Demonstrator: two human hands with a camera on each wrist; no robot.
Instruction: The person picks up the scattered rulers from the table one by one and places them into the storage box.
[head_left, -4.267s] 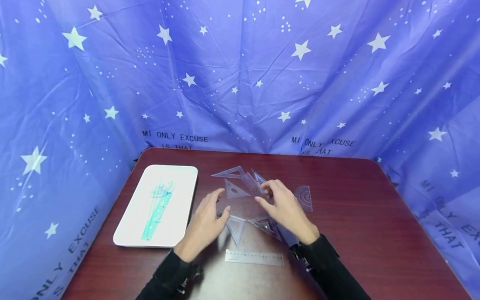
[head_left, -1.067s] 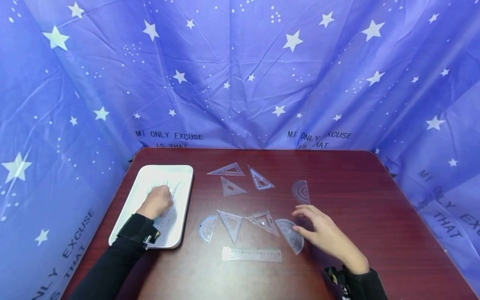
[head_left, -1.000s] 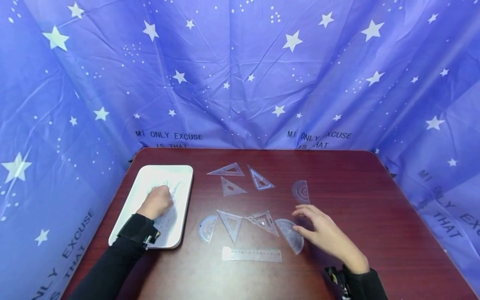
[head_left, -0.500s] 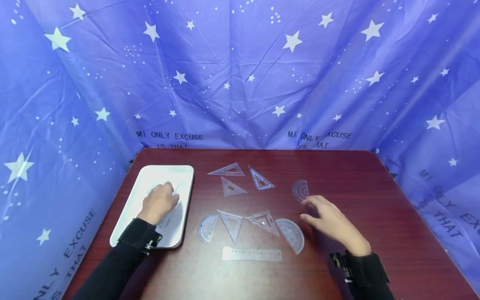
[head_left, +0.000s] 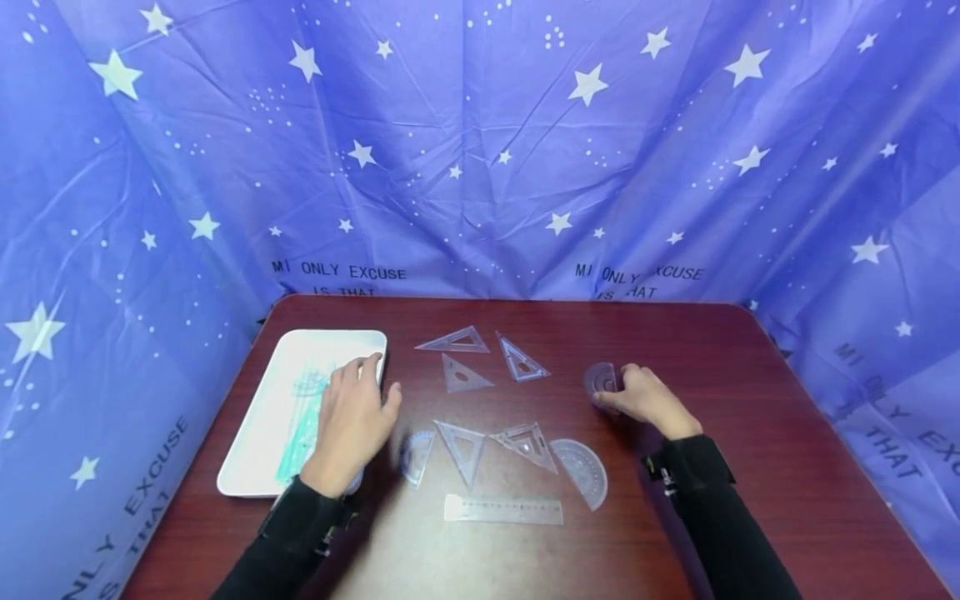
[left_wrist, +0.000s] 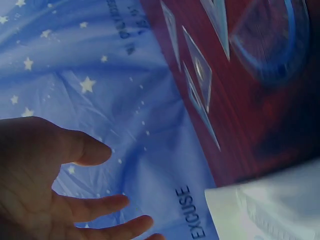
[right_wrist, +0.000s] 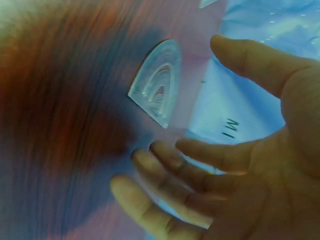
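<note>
The left hand [head_left: 354, 421], loosely spread, has shifted to the right edge of the white tray [head_left: 253, 442]; beyond, the right hand [head_left: 654, 402], fingers unclosed, has reached the small protractor [head_left: 599, 378] on the tabletop [head_left: 757, 433], contact unclear, so work seems centred there

Starry curtain [head_left: 480, 167], head view: back left read "MI ONLY EXCUSE", "IS THAT" beneath. Back right repeated it, folds hiding letters: "XCUSE", "HAT". Left side showed slanted "ONLY", "EXCUSE"; right side "THAT". Left wrist view caught "EXCUSE", right wrist "MI". Ruler [head_left: 503, 509] had scale, digits too small.
</note>
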